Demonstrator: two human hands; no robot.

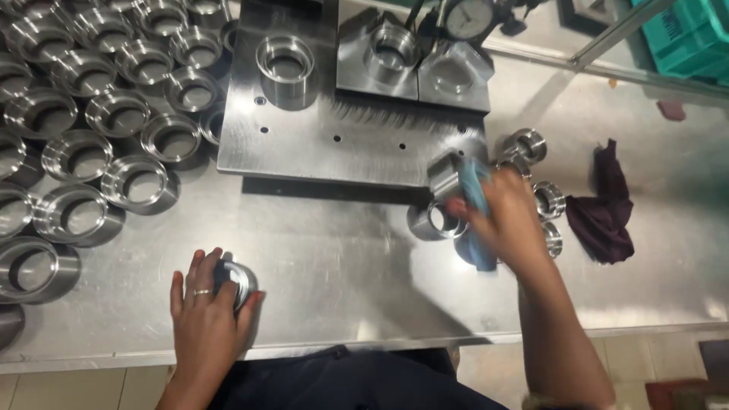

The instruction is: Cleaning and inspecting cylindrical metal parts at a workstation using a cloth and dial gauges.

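Dozens of machined steel rings (83,114) crowded the far left of the steel surface (357,266), beside a thick drilled steel plate (334,129) that carried one more ring (285,67), two fixture blocks and a dial gauge (469,17). A person worked at the near edge with both hands well apart, each on its own ring. The right hand (507,220) was raised just off the plate's near right corner, closed around a blue cloth (475,199) and pressed to a blurred ring (444,175) tipped on its side, bore pointing left; whether fingers or cloth gripped it could not be told. Another ring (433,222) lay just below it on the surface, and a few smaller ones (548,199) sat to the right, near a dark crumpled rag (604,205). The left hand (206,311), nearest the body, cupped a ring (238,281) resting on the surface, fingers curled narrowly over its rim, its bore tilted toward the right.
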